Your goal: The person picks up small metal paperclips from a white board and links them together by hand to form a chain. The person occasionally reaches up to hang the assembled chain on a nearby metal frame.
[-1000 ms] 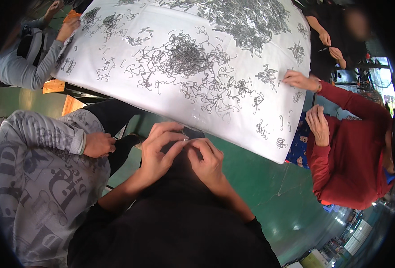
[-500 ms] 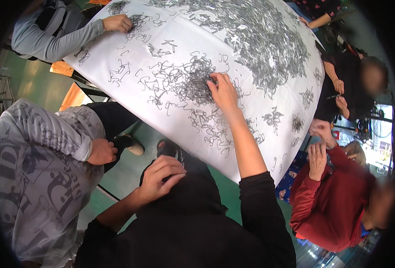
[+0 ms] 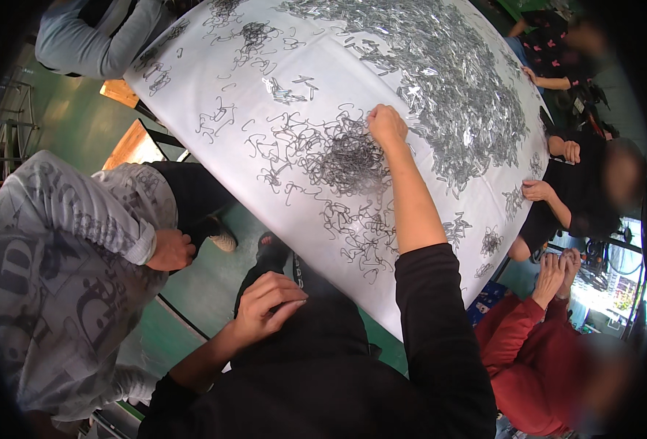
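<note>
My right hand [image 3: 388,126] reaches out over the white-covered table [image 3: 305,69], its fingers curled under at the far right edge of a heap of dark bent wire hooks [image 3: 349,161]. Whatever the fingers hold, if anything, is hidden beneath them. Loose hooks [image 3: 360,234] lie scattered nearer to me, left of my right forearm. My left hand [image 3: 268,307] is held above my lap, off the table, its fingers bent together with the thumb against them. I cannot make out anything in it.
A large spread of flat, shiny metal strips [image 3: 455,80] covers the far side. Smaller hook clusters [image 3: 254,33] lie at the far left. A person in a patterned grey top [image 3: 82,241] sits at my left. A red-sleeved person [image 3: 528,351] and others work along the right side.
My right hand has moved from the heap's middle to its far right edge, and its fingers have curled in. My left hand stays near my lap. The view has shifted slightly.
</note>
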Motion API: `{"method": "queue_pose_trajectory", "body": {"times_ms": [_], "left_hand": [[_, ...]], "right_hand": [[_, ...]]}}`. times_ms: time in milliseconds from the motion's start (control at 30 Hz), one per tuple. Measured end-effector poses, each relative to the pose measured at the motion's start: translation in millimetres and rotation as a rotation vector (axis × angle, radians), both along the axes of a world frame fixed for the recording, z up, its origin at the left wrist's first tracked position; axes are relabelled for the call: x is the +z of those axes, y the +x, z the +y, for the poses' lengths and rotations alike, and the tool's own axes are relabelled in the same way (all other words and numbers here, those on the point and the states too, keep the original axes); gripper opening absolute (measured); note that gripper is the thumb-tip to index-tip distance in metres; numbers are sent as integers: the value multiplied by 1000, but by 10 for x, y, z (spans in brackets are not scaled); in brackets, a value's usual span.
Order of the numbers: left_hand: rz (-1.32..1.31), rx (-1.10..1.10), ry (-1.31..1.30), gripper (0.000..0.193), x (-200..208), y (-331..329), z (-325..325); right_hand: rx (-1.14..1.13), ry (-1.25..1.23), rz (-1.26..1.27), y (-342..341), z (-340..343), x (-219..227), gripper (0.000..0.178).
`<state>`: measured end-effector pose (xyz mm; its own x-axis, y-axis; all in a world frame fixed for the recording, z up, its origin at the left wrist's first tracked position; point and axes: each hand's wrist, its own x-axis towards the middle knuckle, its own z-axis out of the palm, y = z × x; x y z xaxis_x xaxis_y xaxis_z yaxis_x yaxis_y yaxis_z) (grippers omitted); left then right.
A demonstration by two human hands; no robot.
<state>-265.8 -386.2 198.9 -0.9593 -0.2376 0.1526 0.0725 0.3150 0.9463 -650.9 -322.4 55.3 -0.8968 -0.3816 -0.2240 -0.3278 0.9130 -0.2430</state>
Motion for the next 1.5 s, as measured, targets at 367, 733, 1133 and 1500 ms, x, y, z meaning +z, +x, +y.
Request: {"method": "queue_pose_trajectory", "body": {"times_ms": [367, 733, 1133, 1500], "left_hand": [[29, 27, -19, 18, -46, 51, 58], [49, 24, -39, 19, -112, 155, 188], [103, -35, -129, 20, -131, 238, 261], [88, -90, -153, 19, -266, 296, 310]], "right_hand": [[285, -121, -91, 156, 23, 122, 11], [423, -221, -27, 468, -312, 222, 11], [181, -693, -277, 1114, -26, 237, 13], [-416, -1459, -511, 3641, 1288, 1554, 26]]}}
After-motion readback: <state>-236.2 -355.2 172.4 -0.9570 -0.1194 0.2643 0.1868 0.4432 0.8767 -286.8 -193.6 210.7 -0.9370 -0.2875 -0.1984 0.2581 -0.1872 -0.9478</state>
